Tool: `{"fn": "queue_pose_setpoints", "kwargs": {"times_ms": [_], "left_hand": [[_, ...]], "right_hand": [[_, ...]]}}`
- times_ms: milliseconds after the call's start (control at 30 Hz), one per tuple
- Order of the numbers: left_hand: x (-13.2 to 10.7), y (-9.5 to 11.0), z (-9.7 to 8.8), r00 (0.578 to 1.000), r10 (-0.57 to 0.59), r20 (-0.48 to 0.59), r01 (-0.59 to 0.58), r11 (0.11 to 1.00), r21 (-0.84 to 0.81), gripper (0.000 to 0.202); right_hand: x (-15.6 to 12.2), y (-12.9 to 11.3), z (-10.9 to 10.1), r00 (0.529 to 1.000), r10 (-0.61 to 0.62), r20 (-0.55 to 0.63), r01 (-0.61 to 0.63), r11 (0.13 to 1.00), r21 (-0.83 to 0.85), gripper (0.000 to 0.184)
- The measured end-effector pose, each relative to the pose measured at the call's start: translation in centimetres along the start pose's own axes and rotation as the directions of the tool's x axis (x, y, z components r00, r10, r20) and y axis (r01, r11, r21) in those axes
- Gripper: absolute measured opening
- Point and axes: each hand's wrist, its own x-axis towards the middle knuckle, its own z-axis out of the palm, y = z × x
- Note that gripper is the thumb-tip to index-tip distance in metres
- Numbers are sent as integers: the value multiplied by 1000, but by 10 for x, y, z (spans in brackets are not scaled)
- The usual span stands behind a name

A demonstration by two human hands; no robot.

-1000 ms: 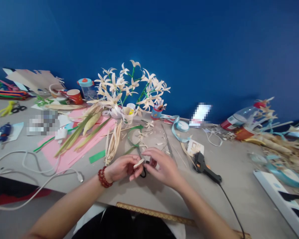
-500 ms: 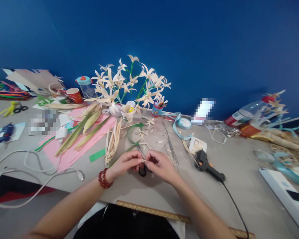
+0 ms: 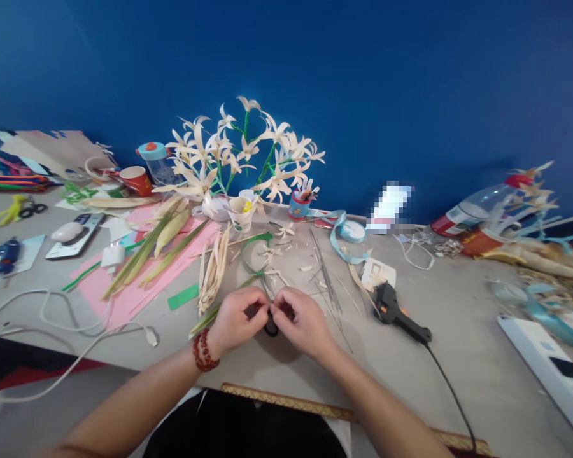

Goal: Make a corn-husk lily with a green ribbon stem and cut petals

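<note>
My left hand (image 3: 241, 318), with red beads at its wrist, is closed in a pinch. Thumb and fingertips of my right hand (image 3: 302, 318) meet it just above the table, also pinched. Between them is a small pale husk strip, now almost wholly covered by the fingertips. Beneath my hands lie scissors, one black handle loop (image 3: 270, 328) showing. Left of my left hand rests a bundle of dried husk strips (image 3: 214, 270). Pale scraps (image 3: 279, 277) and a curled green tape (image 3: 253, 245) lie beyond my fingertips. Several thin wires (image 3: 325, 273) lie to the right.
White husk flowers (image 3: 241, 149) stand at the back by a paper cup (image 3: 240, 215). To the right are a black glue gun (image 3: 396, 312), blue ribbon roll (image 3: 352, 231) and bottle (image 3: 472, 210). Pink paper (image 3: 138, 289) with husks and a white cable (image 3: 90, 331) lie left.
My hands have drawn closer, fingertips now touching and curled further over the pale strip, which showed more before. The camera view has shifted slightly.
</note>
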Motion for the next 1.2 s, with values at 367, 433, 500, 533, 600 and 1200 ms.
{"fn": "queue_pose_setpoints", "kwargs": {"times_ms": [367,433,500,533,600,1200], "left_hand": [[-2,-8,-12,975,64,-214,-4,962,272,9],[0,-6,-15,986,42,-164,-14,986,168,12],[2,-3,-14,998,31,-54,-27,997,76,12],[2,-2,-12,1000,28,-12,-27,998,52,11],[2,-1,-6,999,23,26,-25,998,55,13],[-1,1,-3,992,125,-23,-119,978,171,14]], "right_hand": [[0,1,1,998,8,-70,-7,1000,17,12],[0,2,1,997,14,-77,-11,999,42,12],[0,3,2,998,8,-61,-4,999,54,11],[0,4,3,999,2,-52,1,999,53,11],[0,4,5,999,-10,-43,11,999,38,11],[0,5,5,993,4,-122,5,997,74,10]]}}
